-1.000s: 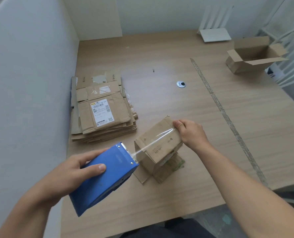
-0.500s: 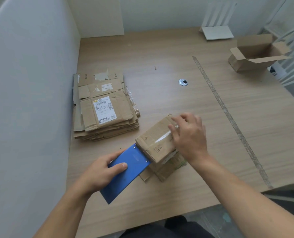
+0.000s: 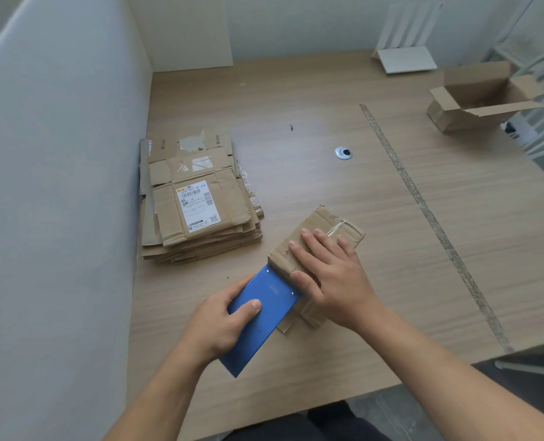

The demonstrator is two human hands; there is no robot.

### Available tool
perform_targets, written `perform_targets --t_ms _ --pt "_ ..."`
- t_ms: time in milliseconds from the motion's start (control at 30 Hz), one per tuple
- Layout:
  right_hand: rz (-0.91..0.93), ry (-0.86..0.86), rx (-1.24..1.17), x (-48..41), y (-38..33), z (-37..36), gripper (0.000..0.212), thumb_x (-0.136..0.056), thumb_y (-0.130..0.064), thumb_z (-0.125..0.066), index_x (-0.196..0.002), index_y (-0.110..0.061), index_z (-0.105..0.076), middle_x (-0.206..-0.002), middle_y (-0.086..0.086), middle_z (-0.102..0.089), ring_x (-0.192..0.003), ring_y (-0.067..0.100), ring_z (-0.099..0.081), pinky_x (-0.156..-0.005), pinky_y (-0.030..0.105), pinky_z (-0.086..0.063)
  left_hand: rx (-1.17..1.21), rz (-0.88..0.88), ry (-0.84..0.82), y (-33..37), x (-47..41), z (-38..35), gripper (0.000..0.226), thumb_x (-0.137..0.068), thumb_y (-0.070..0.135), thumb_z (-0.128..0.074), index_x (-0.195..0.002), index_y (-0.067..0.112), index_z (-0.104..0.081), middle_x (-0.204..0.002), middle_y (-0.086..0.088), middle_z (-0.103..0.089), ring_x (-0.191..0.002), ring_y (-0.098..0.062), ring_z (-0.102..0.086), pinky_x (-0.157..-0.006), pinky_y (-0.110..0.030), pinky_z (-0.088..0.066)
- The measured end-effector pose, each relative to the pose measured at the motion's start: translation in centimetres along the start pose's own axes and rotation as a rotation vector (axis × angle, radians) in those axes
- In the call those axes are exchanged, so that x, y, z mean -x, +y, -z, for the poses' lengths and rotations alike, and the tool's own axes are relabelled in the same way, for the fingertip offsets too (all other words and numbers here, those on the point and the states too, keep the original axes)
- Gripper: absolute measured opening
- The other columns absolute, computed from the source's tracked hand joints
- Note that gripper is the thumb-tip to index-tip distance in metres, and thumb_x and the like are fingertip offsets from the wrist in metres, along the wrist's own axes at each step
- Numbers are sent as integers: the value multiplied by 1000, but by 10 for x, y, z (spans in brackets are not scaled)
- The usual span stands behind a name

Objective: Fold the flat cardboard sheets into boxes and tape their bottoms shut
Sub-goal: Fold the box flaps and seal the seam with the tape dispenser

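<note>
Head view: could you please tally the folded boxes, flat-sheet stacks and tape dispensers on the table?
Folded boxes: 2, the taped box under the right hand and the open box.
Sheet stacks: 1, the stack of flat sheets.
Tape dispensers: 1, the blue tape dispenser in the left hand.
Total: 4.

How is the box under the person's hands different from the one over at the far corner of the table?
The near box shows a closed face up with clear tape across it; the far box sits with flaps spread open upward. The right hand presses flat on the near box and the left hand holds a blue tape dispenser against it; nothing touches the far box. Both are brown cardboard.
</note>
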State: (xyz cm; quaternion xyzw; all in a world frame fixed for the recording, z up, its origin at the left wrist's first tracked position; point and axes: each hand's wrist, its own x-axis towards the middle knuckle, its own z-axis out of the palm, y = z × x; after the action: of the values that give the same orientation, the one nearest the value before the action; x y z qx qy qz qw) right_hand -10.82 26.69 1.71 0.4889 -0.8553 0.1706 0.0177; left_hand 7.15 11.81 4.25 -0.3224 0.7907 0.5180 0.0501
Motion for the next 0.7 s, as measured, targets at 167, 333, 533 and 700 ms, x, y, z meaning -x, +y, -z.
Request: perform_targets --t_ms 167,333,533,700 --pt "44 17 107 1 -3 -3 57 -95 -50 -38 -139 -19 -56 -147 9 -50 -136 32 -46 -109 51 -25 -134 18 94 4 -3 -4 44 -89 47 -57 -131 57 -53 -108 27 -68 -98 -2 -62 -81 -24 -46" --pt "59 39 171 0 -4 -4 57 -93 -46 -41 -135 -13 -59 -144 14 -53 -131 37 -51 -107 52 -26 -328 39 147 16 -7 -4 45 -92 48 -52 -135 58 -45 -113 17 -68 -102 -16 -61 -86 -35 -50" --pt "151 37 160 -2 -2 -4 55 -93 -44 -41 -132 -11 -62 -141 15 -55 -129 38 -53 -105 54 -29 -490 42 148 3 -2 -20 47 -95 45 -49 -140 52 -38 -123 11 -64 -111 -21 -58 -87 -36 -49" --pt "161 32 58 -11 13 8 46 -93 -36 -41 -123 -14 -68 -133 13 -61 -126 44 -53 -98 64 -43 -311 -186 211 -21 10 -4 69 -94 32 -60 -141 67 -23 -125 16 -60 -103 -17 -58 -87 -36 -49"
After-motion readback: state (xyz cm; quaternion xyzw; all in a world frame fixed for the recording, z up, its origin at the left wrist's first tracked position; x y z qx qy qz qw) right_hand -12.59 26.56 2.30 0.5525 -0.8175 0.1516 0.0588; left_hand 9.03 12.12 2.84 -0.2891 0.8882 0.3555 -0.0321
